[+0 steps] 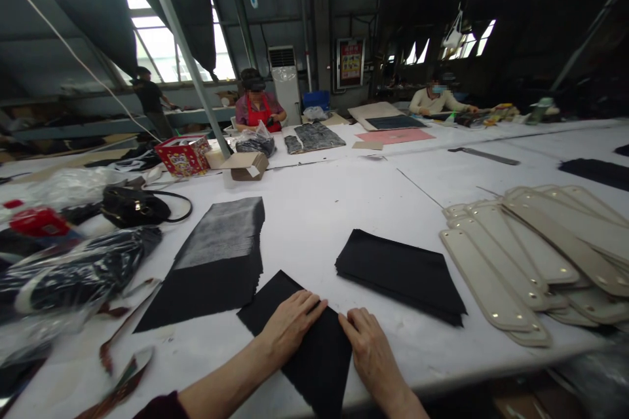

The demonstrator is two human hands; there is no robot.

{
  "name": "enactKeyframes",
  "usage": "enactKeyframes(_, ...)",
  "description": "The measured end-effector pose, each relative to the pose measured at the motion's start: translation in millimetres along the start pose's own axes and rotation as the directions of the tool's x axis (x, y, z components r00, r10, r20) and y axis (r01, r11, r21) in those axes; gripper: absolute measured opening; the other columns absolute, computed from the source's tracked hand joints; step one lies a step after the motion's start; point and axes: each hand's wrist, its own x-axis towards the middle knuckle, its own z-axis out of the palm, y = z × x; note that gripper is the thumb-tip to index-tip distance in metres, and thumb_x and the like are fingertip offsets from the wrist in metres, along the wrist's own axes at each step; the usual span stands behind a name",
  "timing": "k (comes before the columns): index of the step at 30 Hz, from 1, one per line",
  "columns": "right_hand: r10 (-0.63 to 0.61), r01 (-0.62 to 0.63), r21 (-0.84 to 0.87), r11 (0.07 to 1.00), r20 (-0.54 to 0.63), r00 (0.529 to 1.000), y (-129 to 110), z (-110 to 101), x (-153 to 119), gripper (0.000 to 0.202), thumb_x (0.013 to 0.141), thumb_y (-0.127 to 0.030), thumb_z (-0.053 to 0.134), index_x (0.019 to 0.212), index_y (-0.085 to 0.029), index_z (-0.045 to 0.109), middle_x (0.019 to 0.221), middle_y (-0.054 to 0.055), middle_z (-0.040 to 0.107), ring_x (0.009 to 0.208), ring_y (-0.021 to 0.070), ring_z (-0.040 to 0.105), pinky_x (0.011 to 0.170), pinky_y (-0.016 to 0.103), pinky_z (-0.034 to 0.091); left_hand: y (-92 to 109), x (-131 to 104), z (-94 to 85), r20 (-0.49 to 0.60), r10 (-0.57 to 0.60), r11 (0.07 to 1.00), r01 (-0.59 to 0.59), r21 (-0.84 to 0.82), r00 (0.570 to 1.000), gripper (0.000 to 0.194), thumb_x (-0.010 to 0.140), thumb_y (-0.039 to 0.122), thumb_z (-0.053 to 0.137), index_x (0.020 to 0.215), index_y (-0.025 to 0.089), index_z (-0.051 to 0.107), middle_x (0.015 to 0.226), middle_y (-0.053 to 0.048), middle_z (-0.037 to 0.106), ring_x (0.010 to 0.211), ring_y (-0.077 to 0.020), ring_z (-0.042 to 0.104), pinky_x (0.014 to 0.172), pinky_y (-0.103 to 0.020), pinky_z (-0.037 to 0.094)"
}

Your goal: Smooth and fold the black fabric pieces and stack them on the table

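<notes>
A black fabric piece (324, 370) lies at the table's front edge, turned at an angle. My left hand (289, 324) rests flat on top of it, fingers stretched forward. At its right edge, my right hand (366, 344) has bent fingers closed on the border; the thumb is mostly hidden. To the right is a neat stack of black fabric pieces (400, 275). Left of my hands, more black fabric pieces (201, 298) are spread in a pile, with a greyish sheet (221, 232) over their far half.
Beige panels with metal studs (511, 268) overlap at the right. On the left lie a black handbag (135, 206), plastic-wrapped goods (83, 268) and brown straps (122, 380). A cardboard stack (248, 167) stands beside a metal pole (189, 52). Co-workers are across the table.
</notes>
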Motion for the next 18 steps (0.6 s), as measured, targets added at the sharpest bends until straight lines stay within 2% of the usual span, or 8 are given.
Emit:
enactKeyframes(5, 0.007, -0.006, -0.028, 1.0, 0.022, 1.0, 0.6, -5.9, -4.3, 0.032, 0.085, -0.003, 0.05, 0.112, -0.017, 0.059, 0.089, 0.005, 0.054, 0.084, 0.0205, 0.048, 0.074, 0.034, 0.039, 8.9, 1.6, 6.9, 0.016, -0.015, 0.997, 0.014, 0.078, 1.0, 0.067, 0.088, 0.008, 0.047, 0.145, 0.037, 0.028, 0.12, -0.007, 0.051, 0.11, -0.0249, 0.048, 0.099, -0.041, 0.038)
enactKeyframes(12, 0.035, -0.035, -0.05, 0.998, -0.014, 0.999, 2.8, -14.0, -17.6, 0.033, 0.083, -0.003, 0.05, 0.112, -0.018, 0.059, 0.091, 0.004, 0.057, 0.085, 0.0197, 0.048, 0.074, 0.034, 0.038, 10.5, 3.5, 10.2, -0.004, 0.026, 0.997, -0.026, 0.067, 1.0, 0.065, 0.087, 0.009, 0.048, 0.145, 0.033, 0.03, 0.127, -0.009, 0.048, 0.117, -0.0245, 0.044, 0.108, -0.042, 0.027)
enactKeyframes(16, 0.064, -0.067, -0.037, 0.997, -0.057, 0.996, 1.5, -18.1, -25.8, 0.038, 0.082, -0.005, 0.049, 0.116, -0.02, 0.058, 0.099, 0.005, 0.059, 0.088, 0.02, 0.049, 0.075, 0.034, 0.037, -2.3, -2.2, 5.5, -0.003, 0.029, 1.0, -0.029, 0.009, 1.0, 0.064, 0.085, 0.005, 0.046, 0.142, 0.031, 0.035, 0.128, -0.005, 0.05, 0.119, -0.0225, 0.045, 0.11, -0.042, 0.023)
enactKeyframes(18, 0.088, -0.09, -0.02, 0.996, -0.061, 0.994, 0.5, -20.6, -29.2, 0.043, 0.081, -0.002, 0.046, 0.118, -0.021, 0.057, 0.104, 0.006, 0.06, 0.092, 0.0204, 0.05, 0.077, 0.035, 0.037, -14.5, -5.6, 2.2, -0.008, -0.025, 1.0, 0.025, -0.007, 1.0, 0.064, 0.081, 0.001, 0.044, 0.139, 0.028, 0.041, 0.129, -0.005, 0.051, 0.118, -0.0219, 0.046, 0.11, -0.041, 0.023)
